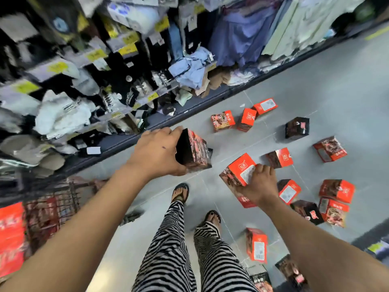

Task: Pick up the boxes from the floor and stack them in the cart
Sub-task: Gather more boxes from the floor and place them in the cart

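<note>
My left hand [156, 151] grips a black box [192, 152] with a red printed side, held in the air over the grey floor. My right hand [257, 183] holds a red box [236, 173] with a white label, also lifted. Several more red and black boxes lie scattered on the floor, among them a black box [297, 127] further off and a red box [256, 245] near my right foot. The wire cart [52, 209] stands at the lower left, with red boxes [11, 237] stacked beside or in it.
A shelf of packaged socks and clothing [88, 85] runs along the left and top, its dark base [189, 110] bordering the aisle. My legs in striped trousers and sandals [181, 192] stand in the middle. A dark shelf base [376, 237] shows at the right edge.
</note>
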A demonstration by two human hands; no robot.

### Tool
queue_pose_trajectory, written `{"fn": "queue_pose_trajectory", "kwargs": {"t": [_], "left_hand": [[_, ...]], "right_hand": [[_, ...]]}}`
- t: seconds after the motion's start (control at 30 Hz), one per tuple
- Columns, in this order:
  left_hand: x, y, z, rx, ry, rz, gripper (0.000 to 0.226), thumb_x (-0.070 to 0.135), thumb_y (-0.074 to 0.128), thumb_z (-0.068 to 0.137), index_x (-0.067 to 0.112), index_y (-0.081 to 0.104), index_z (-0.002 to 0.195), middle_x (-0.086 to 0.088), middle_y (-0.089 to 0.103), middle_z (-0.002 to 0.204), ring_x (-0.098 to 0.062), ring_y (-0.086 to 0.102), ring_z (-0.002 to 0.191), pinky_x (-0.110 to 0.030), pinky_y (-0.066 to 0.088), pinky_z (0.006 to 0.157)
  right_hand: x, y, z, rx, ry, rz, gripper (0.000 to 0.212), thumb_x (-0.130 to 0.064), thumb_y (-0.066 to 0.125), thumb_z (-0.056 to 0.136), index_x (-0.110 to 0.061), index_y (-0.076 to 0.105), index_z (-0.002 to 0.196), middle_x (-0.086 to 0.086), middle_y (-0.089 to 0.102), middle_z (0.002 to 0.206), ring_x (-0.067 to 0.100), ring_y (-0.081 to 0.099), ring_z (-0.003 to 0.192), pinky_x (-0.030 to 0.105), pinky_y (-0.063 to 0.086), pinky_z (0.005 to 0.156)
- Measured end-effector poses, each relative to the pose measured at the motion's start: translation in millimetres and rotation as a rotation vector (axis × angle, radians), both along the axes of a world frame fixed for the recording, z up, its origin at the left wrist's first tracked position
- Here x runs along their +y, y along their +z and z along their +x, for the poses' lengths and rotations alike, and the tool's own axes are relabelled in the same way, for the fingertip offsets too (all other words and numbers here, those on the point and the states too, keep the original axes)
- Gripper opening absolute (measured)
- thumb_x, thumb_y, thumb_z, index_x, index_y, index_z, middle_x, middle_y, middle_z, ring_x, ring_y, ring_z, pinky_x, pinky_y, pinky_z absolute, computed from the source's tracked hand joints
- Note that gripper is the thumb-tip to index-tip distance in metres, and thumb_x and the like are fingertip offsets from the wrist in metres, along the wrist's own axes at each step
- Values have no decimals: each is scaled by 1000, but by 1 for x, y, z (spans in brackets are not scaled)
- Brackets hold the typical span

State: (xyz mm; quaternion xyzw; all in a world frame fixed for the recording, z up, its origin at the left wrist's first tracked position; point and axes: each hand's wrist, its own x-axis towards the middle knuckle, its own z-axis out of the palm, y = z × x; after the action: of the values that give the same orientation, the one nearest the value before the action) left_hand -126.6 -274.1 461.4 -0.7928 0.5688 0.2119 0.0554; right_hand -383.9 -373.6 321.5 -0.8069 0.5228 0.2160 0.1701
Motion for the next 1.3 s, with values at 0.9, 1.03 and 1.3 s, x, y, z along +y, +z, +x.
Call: {"fn": "queue_pose_trajectory", "kwargs": {"t": [0.9,1.03,1.3], "left_hand": [[457,117,124,-43,928,-139,95,67,70,60,29,34,139,2,57,118,-23,57,106,-32,46,79],[493,90,140,-57,1056,-159,96,73,66,62,26,36,140,-1,58,118,-25,57,108,-35,47,81],[519,21,164,29,1373,-172,97,72,68,61,21,38,137,-10,59,114,-33,56,109,-41,49,87]], "right_hand": [[269,173,324,-68,742,-26,87,-62,75,61,-8,45,122,11,51,120,26,40,114,31,34,97],[313,187,371,-89,784,-36,91,-62,77,61,-6,43,124,12,47,120,27,41,114,33,38,98],[373,204,446,-134,980,-24,96,-61,77,62,-7,39,131,13,45,126,29,39,122,35,34,104]]}}
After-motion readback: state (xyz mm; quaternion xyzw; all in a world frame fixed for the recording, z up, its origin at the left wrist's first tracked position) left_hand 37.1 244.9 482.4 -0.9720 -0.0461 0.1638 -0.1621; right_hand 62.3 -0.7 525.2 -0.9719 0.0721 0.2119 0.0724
